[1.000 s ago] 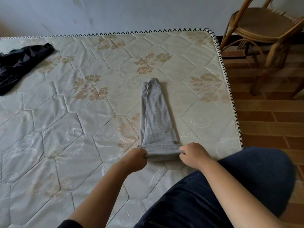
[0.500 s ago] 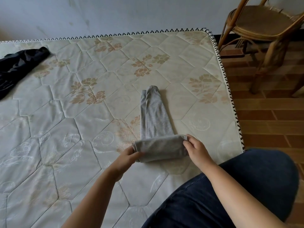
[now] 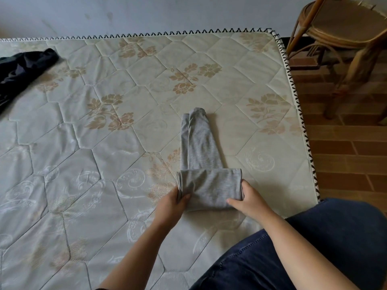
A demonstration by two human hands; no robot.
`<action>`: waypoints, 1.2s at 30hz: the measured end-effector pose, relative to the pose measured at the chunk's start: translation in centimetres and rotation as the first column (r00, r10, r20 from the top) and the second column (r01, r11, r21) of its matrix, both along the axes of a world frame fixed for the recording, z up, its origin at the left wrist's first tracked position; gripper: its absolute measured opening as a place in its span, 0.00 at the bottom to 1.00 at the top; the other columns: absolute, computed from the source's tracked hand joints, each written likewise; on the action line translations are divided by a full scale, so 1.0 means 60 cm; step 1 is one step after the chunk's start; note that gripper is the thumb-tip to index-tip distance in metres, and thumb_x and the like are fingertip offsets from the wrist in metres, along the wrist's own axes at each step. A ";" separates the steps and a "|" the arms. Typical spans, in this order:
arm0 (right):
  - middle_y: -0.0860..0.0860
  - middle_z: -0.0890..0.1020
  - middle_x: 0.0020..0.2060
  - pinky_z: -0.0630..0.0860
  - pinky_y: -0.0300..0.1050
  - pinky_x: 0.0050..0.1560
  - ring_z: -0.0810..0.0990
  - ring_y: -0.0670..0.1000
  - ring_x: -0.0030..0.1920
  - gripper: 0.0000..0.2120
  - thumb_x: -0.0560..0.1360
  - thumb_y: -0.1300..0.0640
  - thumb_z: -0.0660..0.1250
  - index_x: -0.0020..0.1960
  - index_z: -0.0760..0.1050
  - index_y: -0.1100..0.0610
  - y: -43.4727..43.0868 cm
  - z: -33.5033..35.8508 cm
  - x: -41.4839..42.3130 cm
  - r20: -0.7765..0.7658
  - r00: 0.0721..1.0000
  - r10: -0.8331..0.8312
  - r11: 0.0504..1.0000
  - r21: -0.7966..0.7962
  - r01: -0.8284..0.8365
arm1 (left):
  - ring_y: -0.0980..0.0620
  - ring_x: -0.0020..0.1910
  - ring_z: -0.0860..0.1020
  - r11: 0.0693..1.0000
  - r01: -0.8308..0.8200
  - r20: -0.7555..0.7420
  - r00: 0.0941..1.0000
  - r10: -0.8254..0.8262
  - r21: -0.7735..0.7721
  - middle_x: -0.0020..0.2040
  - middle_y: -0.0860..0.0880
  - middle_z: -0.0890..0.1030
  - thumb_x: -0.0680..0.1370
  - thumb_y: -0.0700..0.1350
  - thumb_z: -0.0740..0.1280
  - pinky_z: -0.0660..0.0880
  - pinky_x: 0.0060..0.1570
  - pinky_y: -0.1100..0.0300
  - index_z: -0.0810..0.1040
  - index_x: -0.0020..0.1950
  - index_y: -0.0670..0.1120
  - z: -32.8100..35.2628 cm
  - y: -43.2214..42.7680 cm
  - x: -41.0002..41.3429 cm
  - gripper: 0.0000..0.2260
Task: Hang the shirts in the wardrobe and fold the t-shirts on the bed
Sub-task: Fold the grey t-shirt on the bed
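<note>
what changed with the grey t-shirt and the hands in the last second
The left hand and right hand folded the near end of the grey t-shirt away from the person: the folded band is now wider, the flat strip beyond it shorter. The hands went from fists on the near edge to gripping the band's two ends. The black garment, mattress and chair stayed put.
</note>
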State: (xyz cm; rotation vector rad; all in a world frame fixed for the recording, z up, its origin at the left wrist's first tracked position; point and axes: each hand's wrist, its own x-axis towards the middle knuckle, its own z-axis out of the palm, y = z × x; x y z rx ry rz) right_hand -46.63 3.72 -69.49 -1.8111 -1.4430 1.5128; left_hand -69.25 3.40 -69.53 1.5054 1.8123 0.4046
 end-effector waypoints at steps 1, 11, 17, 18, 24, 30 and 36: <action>0.47 0.78 0.49 0.74 0.37 0.49 0.78 0.48 0.52 0.12 0.75 0.60 0.67 0.55 0.68 0.53 0.001 0.002 -0.002 0.034 0.999 0.019 1.000 0.024 -0.020 | 0.45 0.45 0.77 1.000 -0.014 -0.010 1.000 0.015 0.023 0.45 0.46 0.81 0.78 0.46 0.65 0.69 0.41 0.56 0.74 0.49 0.45 -0.001 -0.001 0.002 0.05; 0.57 0.76 0.37 0.68 0.47 0.34 0.76 0.56 0.36 0.08 0.80 0.54 0.60 0.46 0.62 0.56 0.024 -0.012 -0.018 0.299 0.949 0.103 0.984 0.106 -0.141 | 0.48 0.39 0.73 0.992 -0.127 -0.065 0.990 0.127 0.016 0.38 0.50 0.76 0.80 0.48 0.62 0.63 0.36 0.56 0.72 0.45 0.42 -0.029 0.002 0.007 0.09; 0.55 0.75 0.34 0.65 0.44 0.31 0.74 0.54 0.32 0.08 0.81 0.52 0.58 0.53 0.65 0.56 0.033 -0.024 -0.024 0.373 0.926 0.056 0.984 0.136 -0.115 | 0.46 0.36 0.71 0.969 -0.247 -0.032 0.968 0.247 0.007 0.32 0.50 0.72 0.81 0.48 0.59 0.58 0.34 0.54 0.63 0.36 0.46 -0.033 0.000 0.016 0.15; 0.55 0.76 0.34 0.66 0.45 0.31 0.74 0.54 0.32 0.08 0.81 0.52 0.58 0.54 0.65 0.57 0.034 -0.027 -0.024 0.373 0.927 0.040 0.986 0.137 -0.098 | 0.46 0.36 0.71 0.969 -0.247 -0.039 0.968 0.247 0.008 0.32 0.51 0.71 0.81 0.48 0.59 0.57 0.34 0.54 0.63 0.36 0.46 -0.033 0.000 0.017 0.15; 0.56 0.79 0.44 0.71 0.48 0.37 0.78 0.60 0.42 0.10 0.80 0.54 0.59 0.56 0.67 0.61 0.036 -0.025 -0.026 0.457 0.888 -0.053 0.984 0.177 -0.032 | 0.39 0.48 0.78 0.943 -0.325 -0.162 0.929 0.333 0.072 0.48 0.41 0.80 0.82 0.47 0.56 0.66 0.39 0.55 0.71 0.55 0.42 -0.020 0.006 0.034 0.10; 0.63 0.78 0.55 0.68 0.57 0.59 0.73 0.62 0.57 0.18 0.72 0.60 0.57 0.59 0.70 0.65 0.042 -0.039 -0.083 0.685 0.716 -0.138 0.687 0.586 -0.429 | 0.43 0.61 0.71 0.798 0.077 -0.204 0.977 0.059 0.598 0.59 0.36 0.76 0.78 0.41 0.55 0.68 0.60 0.50 0.69 0.57 0.41 -0.048 0.025 0.047 0.10; 0.57 0.75 0.65 0.57 0.54 0.70 0.67 0.55 0.68 0.31 0.66 0.55 0.58 0.68 0.65 0.63 0.015 -0.065 -0.115 0.777 0.595 0.206 0.643 0.351 -0.681 | 0.44 0.66 0.73 0.868 0.326 -0.261 0.935 -0.239 0.375 0.67 0.42 0.73 0.76 0.41 0.54 0.63 0.63 0.41 0.70 0.67 0.39 -0.065 0.019 0.076 0.21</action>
